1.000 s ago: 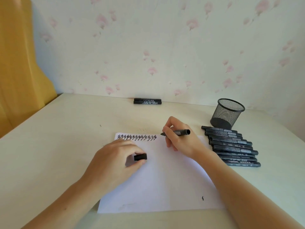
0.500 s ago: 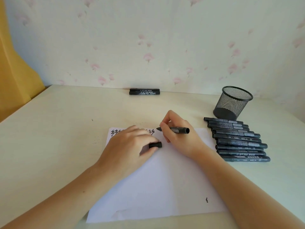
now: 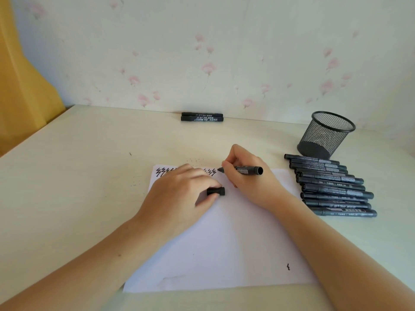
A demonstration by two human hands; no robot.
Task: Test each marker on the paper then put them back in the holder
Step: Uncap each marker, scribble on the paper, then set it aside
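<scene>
A white sheet of paper (image 3: 229,239) lies on the desk with a row of black zigzag marks along its top edge. My right hand (image 3: 249,178) grips an uncapped black marker (image 3: 246,170), its tip resting at the right end of that row. My left hand (image 3: 179,196) rests on the paper, covers part of the marks and pinches the marker's black cap (image 3: 216,191). Several capped black markers (image 3: 332,187) lie in a row right of the paper. Behind them stands the black mesh holder (image 3: 325,134), with nothing visible inside.
Two more black markers (image 3: 202,116) lie side by side against the flowered wall at the back. A yellow cloth (image 3: 20,86) hangs at the left. A small stray mark (image 3: 288,267) sits near the paper's lower right corner.
My left hand with the cap has slid up and right over the zigzag row, closer to my right hand. The camera has tilted slightly.
</scene>
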